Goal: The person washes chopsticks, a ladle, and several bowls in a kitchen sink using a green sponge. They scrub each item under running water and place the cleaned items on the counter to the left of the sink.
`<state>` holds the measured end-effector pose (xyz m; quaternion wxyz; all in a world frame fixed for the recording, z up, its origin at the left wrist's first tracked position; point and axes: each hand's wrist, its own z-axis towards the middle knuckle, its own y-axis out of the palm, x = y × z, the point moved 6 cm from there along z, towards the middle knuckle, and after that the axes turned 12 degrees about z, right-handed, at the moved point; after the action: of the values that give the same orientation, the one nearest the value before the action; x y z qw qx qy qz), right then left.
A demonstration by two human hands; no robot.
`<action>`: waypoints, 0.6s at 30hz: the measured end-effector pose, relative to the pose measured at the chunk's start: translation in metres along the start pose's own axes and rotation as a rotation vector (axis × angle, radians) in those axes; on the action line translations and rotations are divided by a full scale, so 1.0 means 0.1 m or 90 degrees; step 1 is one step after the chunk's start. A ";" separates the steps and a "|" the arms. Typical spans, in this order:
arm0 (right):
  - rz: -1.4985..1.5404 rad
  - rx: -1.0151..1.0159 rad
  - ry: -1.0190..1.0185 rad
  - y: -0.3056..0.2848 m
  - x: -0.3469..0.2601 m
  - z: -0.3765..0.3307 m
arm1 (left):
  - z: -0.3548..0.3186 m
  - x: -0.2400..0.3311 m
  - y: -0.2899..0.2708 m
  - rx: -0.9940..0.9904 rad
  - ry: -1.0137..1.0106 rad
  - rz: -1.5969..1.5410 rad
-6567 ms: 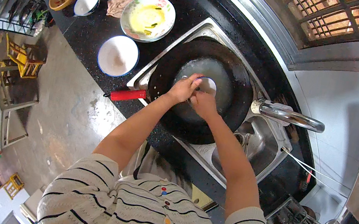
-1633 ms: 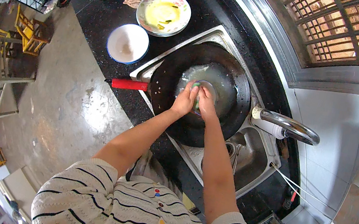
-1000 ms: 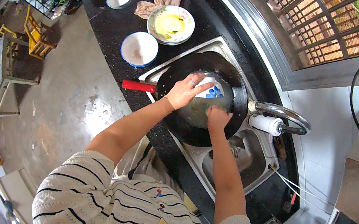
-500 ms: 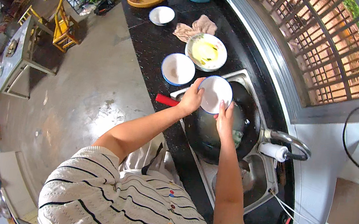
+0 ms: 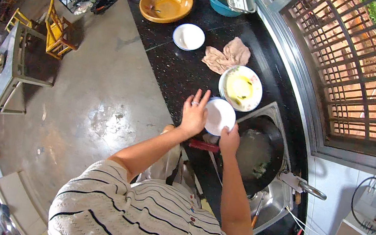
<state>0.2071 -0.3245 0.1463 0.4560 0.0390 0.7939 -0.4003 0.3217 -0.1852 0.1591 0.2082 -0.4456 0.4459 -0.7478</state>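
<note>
A white bowl with a blue rim (image 5: 220, 117) is over the counter's front part, beside the sink. My right hand (image 5: 229, 142) grips its near right rim, thumb on the inner side. My left hand (image 5: 193, 117) lies along the bowl's left side, fingers stretched and apart, a ring on one. A second blue-rimmed bowl seems to be beneath it, mostly hidden. Just beyond stands a flowered plate (image 5: 241, 87) on other dishes, holding yellowish liquid and dark green bits. To the right, a black wok (image 5: 256, 154) with cloudy water sits in the sink; a red handle (image 5: 204, 146) shows below the bowl.
Farther along the black counter are a crumpled cloth (image 5: 228, 57), a small white bowl (image 5: 189, 37), a brown basin (image 5: 166, 4) and a blue basin (image 5: 221, 4). The faucet (image 5: 303, 185) rises at the sink's right, near a barred window (image 5: 355, 71).
The bowl has moved left from over the wok to the bowl on the counter. My left hand's fingers have spread off its rim; my right still grips it. The view has shifted.
</note>
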 end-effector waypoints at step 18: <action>0.754 -0.151 0.308 1.00 -0.80 0.40 | 2.11 -2.22 0.47 -0.151 -0.526 -0.739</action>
<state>0.3235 -0.2594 0.1365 0.4087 0.5086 0.7572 0.0294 0.6118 -0.1536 0.0559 -0.1205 -0.8765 0.1005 -0.4551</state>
